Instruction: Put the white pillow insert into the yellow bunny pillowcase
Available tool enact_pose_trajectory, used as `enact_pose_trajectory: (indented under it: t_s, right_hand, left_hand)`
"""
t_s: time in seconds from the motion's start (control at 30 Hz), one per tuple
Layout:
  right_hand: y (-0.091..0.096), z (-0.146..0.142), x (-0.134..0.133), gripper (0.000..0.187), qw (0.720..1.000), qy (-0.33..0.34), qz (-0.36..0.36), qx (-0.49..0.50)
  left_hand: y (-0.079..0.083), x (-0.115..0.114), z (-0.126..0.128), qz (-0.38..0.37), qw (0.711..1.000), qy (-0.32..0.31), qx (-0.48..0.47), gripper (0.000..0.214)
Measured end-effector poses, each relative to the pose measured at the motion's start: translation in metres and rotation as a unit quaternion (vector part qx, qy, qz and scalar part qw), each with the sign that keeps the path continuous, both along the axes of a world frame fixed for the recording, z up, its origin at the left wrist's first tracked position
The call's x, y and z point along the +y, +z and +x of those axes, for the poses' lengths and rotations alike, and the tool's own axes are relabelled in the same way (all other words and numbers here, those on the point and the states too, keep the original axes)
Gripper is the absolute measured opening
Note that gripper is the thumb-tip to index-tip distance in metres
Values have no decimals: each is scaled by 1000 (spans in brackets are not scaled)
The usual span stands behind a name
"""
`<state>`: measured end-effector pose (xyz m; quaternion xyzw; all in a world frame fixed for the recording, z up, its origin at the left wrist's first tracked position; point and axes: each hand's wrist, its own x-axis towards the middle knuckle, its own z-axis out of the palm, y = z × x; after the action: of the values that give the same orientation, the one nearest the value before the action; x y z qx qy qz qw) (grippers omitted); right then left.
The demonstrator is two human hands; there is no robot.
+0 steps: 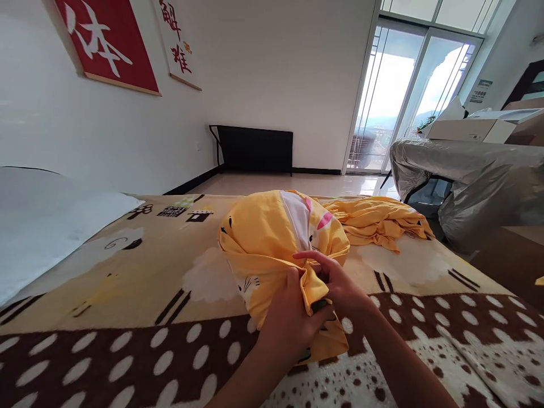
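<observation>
A stuffed bundle of yellow printed cloth (259,224) lies on the patterned blanket in front of me, rounded at the far side and gathered toward me. My left hand (289,311) is closed around the gathered cloth on its near left side. From the right, my right hand (335,280) grips the same gather, its index finger stretched across the top. A twisted end of the cloth pokes up between both hands, and a loose flap hangs beneath them. What fills the bundle is hidden.
Beyond the bundle, crumpled yellow fabric (378,221) lies on the patterned blanket (140,283). A white sheet-like surface (55,221) borders the left. Plastic-covered furniture (476,170) with boxes (467,129) stands at right. A black panel (257,150) leans by the far wall.
</observation>
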<state>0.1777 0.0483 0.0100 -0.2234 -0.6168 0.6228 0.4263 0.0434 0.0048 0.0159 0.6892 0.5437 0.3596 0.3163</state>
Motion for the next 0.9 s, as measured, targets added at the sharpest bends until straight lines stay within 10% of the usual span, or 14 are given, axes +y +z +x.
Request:
enact_pose_trajectory:
  t_s: [0.23,0.57,0.9]
  right_hand:
    - [0,0,-4,60,987,-55,88,-119]
    - [27,5,-33,68,870,-135,350,-321]
    - [25,5,-27,71,880,-166,342,-285]
  left_hand:
    - [-3,4,0,11,1000,17,5,28]
    - [-10,7,-8,77,996,20,-44,11]
    - [4,18,-26,108,993,-42,-32,4]
